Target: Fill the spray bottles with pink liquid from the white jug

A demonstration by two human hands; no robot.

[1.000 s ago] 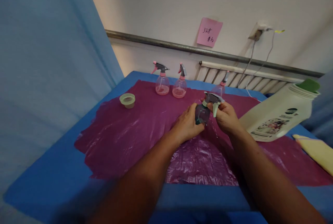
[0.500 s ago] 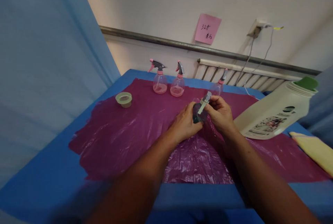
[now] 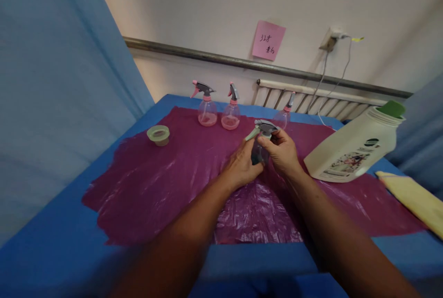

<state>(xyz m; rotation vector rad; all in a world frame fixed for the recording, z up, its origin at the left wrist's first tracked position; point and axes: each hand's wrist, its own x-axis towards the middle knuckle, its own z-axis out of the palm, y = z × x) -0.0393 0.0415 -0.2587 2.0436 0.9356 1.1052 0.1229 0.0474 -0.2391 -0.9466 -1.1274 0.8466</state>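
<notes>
Left of the white detergent jug (image 3: 353, 150), the left hand (image 3: 242, 169) wraps the dark spray bottle (image 3: 256, 154) while the right hand (image 3: 284, 152) pinches its trigger head (image 3: 265, 128). The nozzle has swung round away from the jug, so the head is turning.

I'm looking into a makeshift indoor work booth: blue fabric curtains (image 3: 51, 81), white ribbed wall radiator (image 3: 311, 102), pink paper note (image 3: 268, 40).
</notes>
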